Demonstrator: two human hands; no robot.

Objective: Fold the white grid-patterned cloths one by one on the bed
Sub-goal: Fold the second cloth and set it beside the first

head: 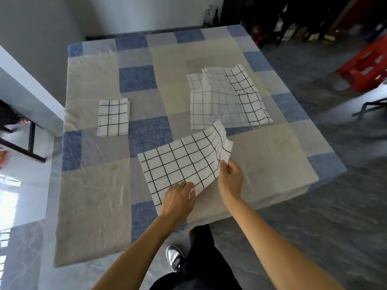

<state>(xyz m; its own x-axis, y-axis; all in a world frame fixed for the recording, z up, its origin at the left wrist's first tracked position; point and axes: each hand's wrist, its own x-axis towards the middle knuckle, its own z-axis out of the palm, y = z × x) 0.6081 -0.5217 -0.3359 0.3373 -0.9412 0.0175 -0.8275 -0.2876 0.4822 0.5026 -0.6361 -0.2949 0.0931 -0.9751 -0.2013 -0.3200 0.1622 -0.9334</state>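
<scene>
A white grid-patterned cloth [184, 162] lies near the bed's front edge with its right side lifted off the sheet. My left hand [178, 200] grips its near corner. My right hand [230, 176] pinches its raised right edge. A folded grid cloth [113, 118] rests flat at the left middle of the bed. A loose, rumpled pile of unfolded grid cloths [226, 99] lies at the right middle, just beyond the held cloth.
The bed [94, 195] carries a blue, grey and beige checked sheet. A red crate [368, 65] stands on the floor at the right. Dark table legs [31, 143] stand at the left. Bottles [209, 16] sit by the far wall.
</scene>
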